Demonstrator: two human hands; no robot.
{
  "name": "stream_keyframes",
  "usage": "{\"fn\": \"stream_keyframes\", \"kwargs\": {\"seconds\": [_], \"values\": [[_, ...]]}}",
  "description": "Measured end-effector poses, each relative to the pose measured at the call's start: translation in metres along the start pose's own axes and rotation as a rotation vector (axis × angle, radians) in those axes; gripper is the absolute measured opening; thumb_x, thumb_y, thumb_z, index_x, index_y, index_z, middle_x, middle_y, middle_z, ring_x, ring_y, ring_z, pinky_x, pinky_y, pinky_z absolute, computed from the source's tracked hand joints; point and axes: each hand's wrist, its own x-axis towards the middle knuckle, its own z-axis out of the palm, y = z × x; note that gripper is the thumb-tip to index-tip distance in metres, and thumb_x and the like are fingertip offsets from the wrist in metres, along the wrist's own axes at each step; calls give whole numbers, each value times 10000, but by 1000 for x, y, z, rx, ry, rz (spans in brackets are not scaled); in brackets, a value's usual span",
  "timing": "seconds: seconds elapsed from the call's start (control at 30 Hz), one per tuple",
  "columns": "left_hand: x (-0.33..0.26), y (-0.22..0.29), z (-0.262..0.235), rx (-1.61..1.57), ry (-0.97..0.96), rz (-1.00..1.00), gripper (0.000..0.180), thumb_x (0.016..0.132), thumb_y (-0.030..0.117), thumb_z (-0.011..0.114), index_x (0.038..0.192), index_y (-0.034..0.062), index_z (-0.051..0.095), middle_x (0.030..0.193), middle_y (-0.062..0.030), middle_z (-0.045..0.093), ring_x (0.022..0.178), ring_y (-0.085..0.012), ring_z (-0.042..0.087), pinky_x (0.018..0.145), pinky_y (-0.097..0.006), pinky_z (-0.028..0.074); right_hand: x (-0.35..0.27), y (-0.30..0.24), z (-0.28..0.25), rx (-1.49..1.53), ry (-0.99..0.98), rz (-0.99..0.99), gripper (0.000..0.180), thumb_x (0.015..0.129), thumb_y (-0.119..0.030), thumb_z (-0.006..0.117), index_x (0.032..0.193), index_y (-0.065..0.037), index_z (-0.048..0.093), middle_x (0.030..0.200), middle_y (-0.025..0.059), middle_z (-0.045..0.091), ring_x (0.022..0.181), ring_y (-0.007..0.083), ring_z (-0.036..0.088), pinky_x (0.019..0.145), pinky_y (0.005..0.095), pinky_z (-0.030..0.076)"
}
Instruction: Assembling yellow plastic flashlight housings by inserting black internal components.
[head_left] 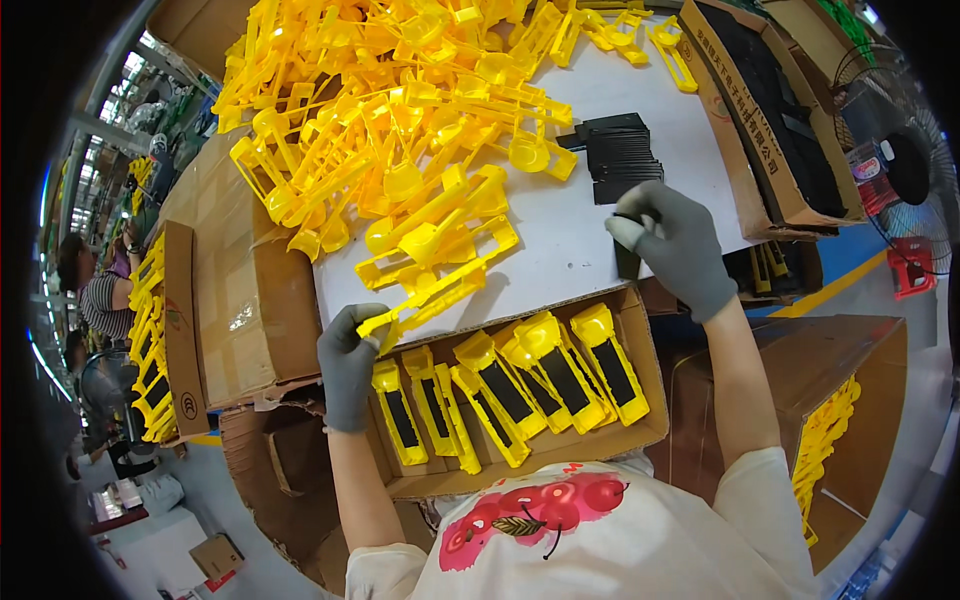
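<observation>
My gloved left hand is closed on one end of a long yellow plastic frame, which tilts up and away over the table edge. In my gloved right hand, a thin black strip is pinched between thumb and fingers and points downward. Just beyond that hand lies a fanned stack of black strips on the white tabletop. Below both hands, an open cardboard box holds several yellow frames with black strips set in them.
A big heap of yellow frames covers the table's far left. At the right stands a carton of black pieces, with a fan beyond it. Cartons flank the left side. Another carton with yellow frames sits lower right.
</observation>
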Motion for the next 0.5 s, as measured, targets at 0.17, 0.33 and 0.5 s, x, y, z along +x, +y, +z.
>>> {"fn": "stream_keyframes", "kwargs": {"seconds": [0.17, 0.33, 0.5], "values": [[-34, 35, 43, -391, -150, -258, 174, 910, 111, 567, 1059, 21, 555, 992, -154, 672, 686, -157, 657, 538, -211, 499, -47, -42, -4, 589, -157, 381, 244, 812, -162, 741, 847, -43, 531, 660, 1, 594, 536, 47, 528, 488, 212, 420], [-51, 34, 69, -634, -177, -371, 333, 893, 83, 597, 1210, -16, 563, 1001, -144, 670, 755, -220, 695, 605, -235, 561, -81, -55, 19, 551, -303, 319, 329, 854, -185, 714, 1118, -39, 582, 760, 52, 650, 639, 65, 606, 575, 213, 504], [-55, 36, 73, -659, -254, -419, 322, 884, 71, 600, 1180, -55, 576, 949, -142, 662, 725, -207, 694, 609, -244, 570, -92, -42, 31, 440, -198, 188, 270, 854, -182, 708, 1071, -45, 625, 815, 81, 692, 659, 108, 642, 609, 244, 523]]}}
